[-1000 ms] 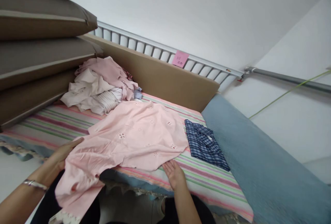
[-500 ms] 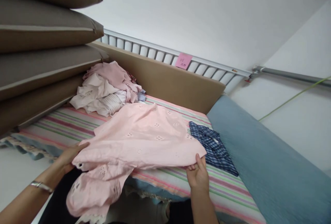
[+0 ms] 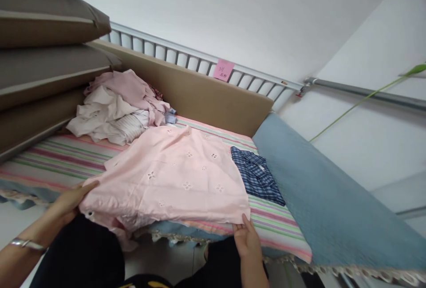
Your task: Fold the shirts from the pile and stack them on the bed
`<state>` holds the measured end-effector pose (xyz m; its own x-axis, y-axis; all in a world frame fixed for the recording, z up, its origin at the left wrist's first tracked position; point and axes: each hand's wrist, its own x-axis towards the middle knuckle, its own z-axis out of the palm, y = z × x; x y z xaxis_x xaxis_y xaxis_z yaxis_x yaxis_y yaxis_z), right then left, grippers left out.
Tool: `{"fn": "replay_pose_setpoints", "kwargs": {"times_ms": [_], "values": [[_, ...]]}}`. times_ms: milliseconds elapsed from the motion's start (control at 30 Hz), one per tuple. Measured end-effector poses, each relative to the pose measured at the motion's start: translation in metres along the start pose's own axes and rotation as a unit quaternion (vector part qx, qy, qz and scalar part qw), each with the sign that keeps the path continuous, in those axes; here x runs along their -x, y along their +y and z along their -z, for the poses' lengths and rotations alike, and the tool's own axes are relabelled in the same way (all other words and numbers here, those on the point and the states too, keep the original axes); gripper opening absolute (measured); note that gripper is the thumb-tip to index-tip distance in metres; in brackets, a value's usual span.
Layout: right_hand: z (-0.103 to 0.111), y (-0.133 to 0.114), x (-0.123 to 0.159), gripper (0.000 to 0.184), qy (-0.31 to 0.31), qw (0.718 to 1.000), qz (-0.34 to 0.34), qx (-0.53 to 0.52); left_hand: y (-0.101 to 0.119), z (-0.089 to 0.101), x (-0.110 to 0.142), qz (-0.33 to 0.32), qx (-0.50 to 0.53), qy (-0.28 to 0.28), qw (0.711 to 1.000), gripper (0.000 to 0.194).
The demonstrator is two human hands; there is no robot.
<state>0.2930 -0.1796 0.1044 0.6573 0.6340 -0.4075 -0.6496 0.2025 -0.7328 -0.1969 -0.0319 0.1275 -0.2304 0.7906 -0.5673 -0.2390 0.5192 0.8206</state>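
A pale pink garment [image 3: 179,181] with cut-out flower eyelets lies spread over the striped cover, part of it drooping past the front edge. Its left end is pinched by my left hand [image 3: 71,199], which wears a silver bangle on the wrist. At the lower right corner, my right hand [image 3: 245,237] grips the hem between thumb and fingers. Just right of the pink cloth rests a folded navy plaid garment [image 3: 258,175]. A heap of crumpled pink and white clothes [image 3: 113,106] sits behind and to the left.
Grey-brown cushions [image 3: 49,26] are stacked at the left. A brown board [image 3: 206,97] stands along the back, before a white radiator [image 3: 173,59] bearing a pink note [image 3: 223,69]. A blue padded cover [image 3: 319,190] slopes along the right. The striped cover [image 3: 60,159] ends at a ruffled front edge.
The pink garment now lies flatter, its hanging sleeve mostly out of sight below the front edge. My right hand has moved lower with the hem, and the view has shifted right.
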Motion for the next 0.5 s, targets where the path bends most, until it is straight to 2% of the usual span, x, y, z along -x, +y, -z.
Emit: {"fn": "replay_pose_setpoints", "kwargs": {"times_ms": [33,133,233,333,400,500], "values": [[-0.001,-0.001,0.0,0.035,0.005,1.0,-0.003,0.001,-0.001,0.0,-0.002,0.007,0.017,-0.013,1.0,0.008],[-0.003,-0.007,-0.001,0.034,0.019,0.999,-0.018,0.034,0.0,-0.002,-0.001,-0.035,0.035,0.0,0.999,0.009],[0.001,-0.021,0.001,0.041,0.006,0.996,0.005,0.084,0.003,-0.006,0.01,-0.079,0.062,0.003,0.995,0.012],[0.017,-0.034,0.001,0.046,0.014,0.978,0.039,0.202,0.0,-0.007,0.02,-0.099,0.064,-0.014,0.993,0.014],[0.032,-0.038,-0.002,0.044,0.043,0.943,0.046,0.326,-0.007,-0.005,0.022,-0.085,0.041,-0.024,0.995,0.015],[0.052,-0.04,-0.01,0.036,0.035,0.855,0.063,0.514,-0.017,0.001,0.019,-0.068,-0.028,-0.001,0.997,0.018]]}}
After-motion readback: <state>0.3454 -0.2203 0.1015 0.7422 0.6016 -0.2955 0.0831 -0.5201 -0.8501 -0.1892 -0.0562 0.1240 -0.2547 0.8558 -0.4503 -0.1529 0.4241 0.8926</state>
